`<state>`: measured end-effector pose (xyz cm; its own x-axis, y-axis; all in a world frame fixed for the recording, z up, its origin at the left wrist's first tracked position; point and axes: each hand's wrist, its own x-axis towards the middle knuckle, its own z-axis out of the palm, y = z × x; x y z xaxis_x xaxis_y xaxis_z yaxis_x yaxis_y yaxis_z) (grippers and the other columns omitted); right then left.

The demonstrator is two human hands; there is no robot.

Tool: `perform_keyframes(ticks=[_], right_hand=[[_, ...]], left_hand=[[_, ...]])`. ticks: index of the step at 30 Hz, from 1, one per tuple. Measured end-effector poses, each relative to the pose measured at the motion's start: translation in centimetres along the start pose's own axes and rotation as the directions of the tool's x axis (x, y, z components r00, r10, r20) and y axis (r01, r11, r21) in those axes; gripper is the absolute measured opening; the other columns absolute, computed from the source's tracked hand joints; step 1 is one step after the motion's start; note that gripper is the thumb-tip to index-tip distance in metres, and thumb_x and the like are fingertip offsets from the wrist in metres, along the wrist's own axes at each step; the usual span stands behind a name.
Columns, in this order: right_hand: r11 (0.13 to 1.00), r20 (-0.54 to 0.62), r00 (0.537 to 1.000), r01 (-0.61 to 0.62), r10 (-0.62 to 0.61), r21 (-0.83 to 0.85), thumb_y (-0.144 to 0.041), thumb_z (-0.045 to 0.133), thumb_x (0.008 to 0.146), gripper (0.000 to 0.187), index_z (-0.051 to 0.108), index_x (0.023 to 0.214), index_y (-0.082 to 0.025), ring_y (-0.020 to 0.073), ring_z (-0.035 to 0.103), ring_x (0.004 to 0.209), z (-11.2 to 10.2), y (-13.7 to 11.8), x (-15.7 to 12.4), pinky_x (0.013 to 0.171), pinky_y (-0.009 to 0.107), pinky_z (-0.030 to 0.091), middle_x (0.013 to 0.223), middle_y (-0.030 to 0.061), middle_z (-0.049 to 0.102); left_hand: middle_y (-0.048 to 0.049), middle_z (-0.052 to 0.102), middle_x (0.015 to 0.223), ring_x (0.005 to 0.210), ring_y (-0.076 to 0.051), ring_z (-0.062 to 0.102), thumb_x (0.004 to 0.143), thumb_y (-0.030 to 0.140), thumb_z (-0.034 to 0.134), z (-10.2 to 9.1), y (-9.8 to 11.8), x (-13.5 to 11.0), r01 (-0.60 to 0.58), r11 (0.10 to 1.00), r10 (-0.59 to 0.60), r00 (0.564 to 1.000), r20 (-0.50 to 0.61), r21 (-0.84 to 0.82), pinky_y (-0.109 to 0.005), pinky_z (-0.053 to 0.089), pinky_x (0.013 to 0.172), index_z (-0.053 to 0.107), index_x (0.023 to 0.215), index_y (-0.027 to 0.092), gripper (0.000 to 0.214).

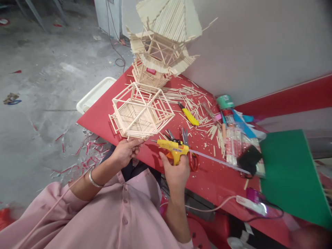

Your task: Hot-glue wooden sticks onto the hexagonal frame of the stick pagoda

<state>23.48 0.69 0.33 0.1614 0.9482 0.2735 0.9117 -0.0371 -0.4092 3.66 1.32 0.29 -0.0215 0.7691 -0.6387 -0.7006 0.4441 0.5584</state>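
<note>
A hexagonal frame of thin wooden sticks [141, 112] lies on the red table [207, 180]. My left hand [126, 151] pinches its near edge with closed fingers. My right hand [175, 172] grips the handle of a yellow glue gun [173, 148], whose nozzle points left toward the frame. A glue stick pokes out of the gun's back to the right. Behind the frame stands a tall stick-built tower model [162, 45] with tiered roofs.
Loose sticks litter the table. A yellow cutter [190, 115], pliers and red-handled scissors [192, 157] lie near the gun. Packets of sticks [234, 143], a tape roll [225, 101], a green sheet [293, 173] and a power strip [250, 204] lie at the right. A white tray [94, 94] sits beyond the table's corner.
</note>
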Motion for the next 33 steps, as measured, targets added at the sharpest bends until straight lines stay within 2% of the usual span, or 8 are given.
perform_keyframes(ticks=[5,11,13,16,20,24,28,33], right_hand=[[0.995,0.005,0.998,0.065,-0.065,-0.074,-0.064,0.055,0.081,0.049,0.064,0.093,-0.017,0.0253,0.058,0.082,-1.9,4.7,0.1,0.073,0.035,0.046,0.085,0.0089,0.061],[0.980,0.037,0.999,0.019,-0.011,-0.200,-0.049,0.048,0.084,0.048,0.069,0.107,-0.013,0.0245,0.057,0.076,-2.7,9.1,0.2,0.068,0.034,0.043,0.085,0.0111,0.063],[0.954,0.057,0.998,0.056,-0.041,-0.296,-0.045,0.051,0.083,0.047,0.069,0.113,-0.013,0.0252,0.058,0.078,-3.3,8.5,0.3,0.068,0.035,0.043,0.091,0.0129,0.066],[0.942,-0.081,0.981,0.145,-0.177,-0.302,-0.036,0.058,0.084,0.039,0.069,0.115,-0.014,0.0266,0.062,0.087,-4.1,5.6,0.4,0.075,0.038,0.047,0.101,0.0152,0.068],[0.892,-0.167,0.892,0.440,-0.421,0.101,-0.024,0.061,0.090,0.017,0.071,0.103,-0.020,0.0171,0.065,0.085,-2.2,0.0,0.0,0.082,0.030,0.052,0.091,0.0067,0.070],[0.776,-0.180,0.837,0.547,-0.517,0.314,-0.019,0.063,0.090,0.019,0.070,0.108,-0.021,0.0128,0.065,0.080,2.3,-4.0,-0.9,0.076,0.024,0.053,0.089,0.0054,0.068],[0.755,-0.248,0.802,0.597,-0.544,0.273,-0.018,0.065,0.089,0.025,0.069,0.113,-0.023,0.0131,0.063,0.081,5.3,-4.8,-1.1,0.076,0.025,0.052,0.089,0.0052,0.067],[0.727,-0.316,0.765,0.638,-0.561,0.253,-0.014,0.066,0.087,0.029,0.068,0.115,-0.024,0.0141,0.062,0.081,6.1,-4.6,-0.6,0.077,0.027,0.049,0.087,0.0048,0.067]], left_hand=[[0.0004,0.059,0.059,0.043,-0.004,0.044,0.054,0.031,0.087,0.0,0.0,0.0,-0.004,1.000,0.004,1.000,-0.007,-0.005,-0.017,0.021,0.035,0.066,0.069,0.011,0.033],[0.0026,0.054,0.054,0.041,-0.003,0.040,0.053,0.031,0.086,0.2,0.1,0.0,-0.001,1.000,0.001,1.000,-0.016,0.018,-0.018,0.018,0.035,0.063,0.065,0.012,0.032],[0.0040,0.050,0.051,0.039,-0.003,0.037,0.053,0.031,0.087,0.3,0.1,0.0,0.000,1.000,0.001,1.000,-0.030,0.027,-0.018,0.017,0.035,0.063,0.064,0.012,0.033],[0.0044,0.049,0.050,0.039,-0.002,0.035,0.053,0.032,0.087,0.3,0.0,0.1,0.005,0.999,-0.003,0.999,-0.047,0.036,-0.019,0.016,0.036,0.063,0.065,0.011,0.033],[0.0040,0.049,0.050,0.038,-0.002,0.035,0.056,0.032,0.085,0.2,-0.1,0.1,0.011,0.999,-0.009,0.999,-0.051,0.041,-0.019,0.016,0.035,0.061,0.062,0.012,0.032],[0.0046,0.047,0.047,0.037,-0.002,0.034,0.058,0.032,0.084,0.1,0.0,-0.1,0.002,1.000,-0.002,1.000,-0.004,0.028,-0.019,0.017,0.035,0.058,0.058,0.013,0.032],[0.0053,0.045,0.045,0.036,-0.003,0.033,0.058,0.035,0.084,0.1,0.1,-0.3,-0.010,0.999,0.009,0.999,0.041,0.031,-0.018,0.016,0.034,0.055,0.055,0.014,0.037],[0.0056,0.044,0.043,0.036,-0.003,0.033,0.057,0.033,0.083,0.2,0.0,-0.2,-0.021,1.000,0.021,1.000,0.016,0.011,-0.018,0.016,0.034,0.055,0.056,0.014,0.034]])
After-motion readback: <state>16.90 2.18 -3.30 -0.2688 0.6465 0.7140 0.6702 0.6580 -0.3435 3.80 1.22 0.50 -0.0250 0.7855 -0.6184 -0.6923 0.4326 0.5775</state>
